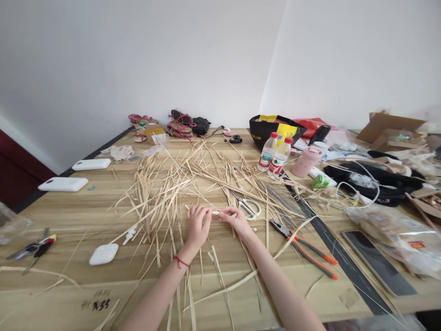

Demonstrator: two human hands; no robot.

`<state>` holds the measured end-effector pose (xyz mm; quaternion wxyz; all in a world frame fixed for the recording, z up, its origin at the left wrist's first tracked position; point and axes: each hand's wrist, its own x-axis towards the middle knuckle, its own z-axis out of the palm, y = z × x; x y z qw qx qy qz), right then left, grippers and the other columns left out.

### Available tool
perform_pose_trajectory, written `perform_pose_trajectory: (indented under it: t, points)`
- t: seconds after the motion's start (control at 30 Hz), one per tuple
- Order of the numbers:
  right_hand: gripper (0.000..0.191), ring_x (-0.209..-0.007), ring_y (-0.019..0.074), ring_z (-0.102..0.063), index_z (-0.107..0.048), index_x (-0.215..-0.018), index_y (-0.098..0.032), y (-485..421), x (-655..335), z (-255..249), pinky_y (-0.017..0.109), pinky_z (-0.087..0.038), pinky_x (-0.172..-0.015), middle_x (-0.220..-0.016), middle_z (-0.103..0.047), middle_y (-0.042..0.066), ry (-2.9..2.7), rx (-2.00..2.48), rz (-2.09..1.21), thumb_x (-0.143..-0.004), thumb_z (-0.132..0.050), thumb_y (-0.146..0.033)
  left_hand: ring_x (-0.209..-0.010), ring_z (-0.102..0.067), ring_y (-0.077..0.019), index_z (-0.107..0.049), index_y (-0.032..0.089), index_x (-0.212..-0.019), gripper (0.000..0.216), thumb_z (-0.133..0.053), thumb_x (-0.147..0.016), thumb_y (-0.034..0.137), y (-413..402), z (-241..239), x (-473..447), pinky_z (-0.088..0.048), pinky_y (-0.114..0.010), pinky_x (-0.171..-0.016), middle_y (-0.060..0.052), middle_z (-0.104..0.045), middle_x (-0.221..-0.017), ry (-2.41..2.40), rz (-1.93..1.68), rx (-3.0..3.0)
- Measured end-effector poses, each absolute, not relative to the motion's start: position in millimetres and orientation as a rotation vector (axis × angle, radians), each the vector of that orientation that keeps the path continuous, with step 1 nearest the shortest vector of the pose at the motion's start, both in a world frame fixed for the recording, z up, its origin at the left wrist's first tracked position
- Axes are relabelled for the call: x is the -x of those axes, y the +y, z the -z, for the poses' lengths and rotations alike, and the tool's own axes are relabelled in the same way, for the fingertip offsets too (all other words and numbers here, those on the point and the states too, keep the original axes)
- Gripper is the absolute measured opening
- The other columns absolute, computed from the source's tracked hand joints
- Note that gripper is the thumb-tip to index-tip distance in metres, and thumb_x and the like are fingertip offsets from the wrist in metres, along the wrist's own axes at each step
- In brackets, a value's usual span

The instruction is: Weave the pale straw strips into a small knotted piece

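Note:
My left hand (pixel 198 225) and my right hand (pixel 235 217) meet at the middle of the wooden table (pixel 86 216). Both pinch a thin pale straw strip (pixel 193 188) that runs from my fingertips up and away to the left. A red string is tied round my left wrist. Several loose dried straw strips (pixel 165 193) lie spread around and under both hands. White-handled scissors (pixel 248 206) rest just right of my right hand.
Orange-handled pliers (pixel 306 248) and a long dark ruler (pixel 330 243) lie to the right, with a phone (pixel 377 262) beyond. Two water bottles (pixel 274 154), a pink cup (pixel 306 161) and a black bag (pixel 272 128) stand behind. White power banks (pixel 64 184) and a white case (pixel 103 253) lie left.

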<state>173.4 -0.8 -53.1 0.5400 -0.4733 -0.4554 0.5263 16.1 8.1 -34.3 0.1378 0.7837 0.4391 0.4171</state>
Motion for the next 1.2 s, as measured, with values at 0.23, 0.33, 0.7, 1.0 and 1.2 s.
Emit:
perform_pose_trajectory:
  t: [0.23, 0.33, 0.7, 1.0, 1.2]
  points:
    - [0.030, -0.065, 0.0158, -0.061, -0.066, -0.079, -0.019, -2, -174, 50, 0.032, -0.047, -0.072, -0.071, -0.066, 0.002, -0.957, 1.040, -1.312, -0.057, -0.073, -0.038, -0.098, -0.043, -0.0227, -0.061, 0.025, -0.098, 0.026, -0.041, -0.085, 0.017, 8, 38, -16, -0.032, -0.039, -0.087, -0.005, -0.057, -0.097, 1.331, -1.243, -2.330]
    - [0.031, -0.065, 0.0159, -0.061, -0.065, -0.079, -0.019, -4, -174, 46, 0.032, -0.047, -0.072, -0.072, -0.066, 0.001, -0.939, 0.982, -1.354, -0.055, -0.074, -0.037, -0.103, -0.040, -0.0241, -0.062, 0.026, -0.101, 0.030, -0.041, -0.084, 0.014, 5, 38, -16, -0.031, -0.041, -0.089, -0.007, -0.053, -0.103, 1.391, -1.315, -2.344]
    - [0.029, -0.068, 0.0166, -0.063, -0.067, -0.079, -0.020, -5, -173, 48, 0.034, -0.048, -0.075, -0.076, -0.068, 0.001, -0.943, 0.937, -1.387, -0.055, -0.075, -0.035, -0.095, -0.054, -0.0201, -0.061, 0.021, -0.101, 0.024, -0.047, -0.082, 0.020, 8, 37, -19, -0.038, -0.036, -0.087, -0.006, -0.062, -0.097, 1.121, -1.271, -2.094]
    - [0.031, -0.066, 0.0154, -0.063, -0.068, -0.083, -0.020, -7, -174, 46, 0.032, -0.050, -0.071, -0.094, -0.067, 0.003, -1.088, 0.912, -1.444, -0.055, -0.075, -0.033, -0.105, -0.055, -0.0226, -0.062, 0.016, -0.104, 0.031, -0.050, -0.080, 0.033, 12, 34, -20, -0.039, -0.037, -0.093, -0.009, -0.064, -0.107, 0.785, -1.133, -1.338]
    - [0.034, -0.075, 0.0181, -0.064, -0.067, -0.087, -0.021, -5, -176, 50, 0.035, -0.049, -0.077, -0.090, -0.068, 0.003, -1.140, 0.901, -1.480, -0.056, -0.075, -0.032, -0.099, -0.058, -0.0227, -0.063, 0.016, -0.101, 0.032, -0.060, -0.074, 0.033, 16, 36, -20, -0.043, -0.034, -0.087, -0.009, -0.065, -0.105, 0.795, -1.099, -1.208]
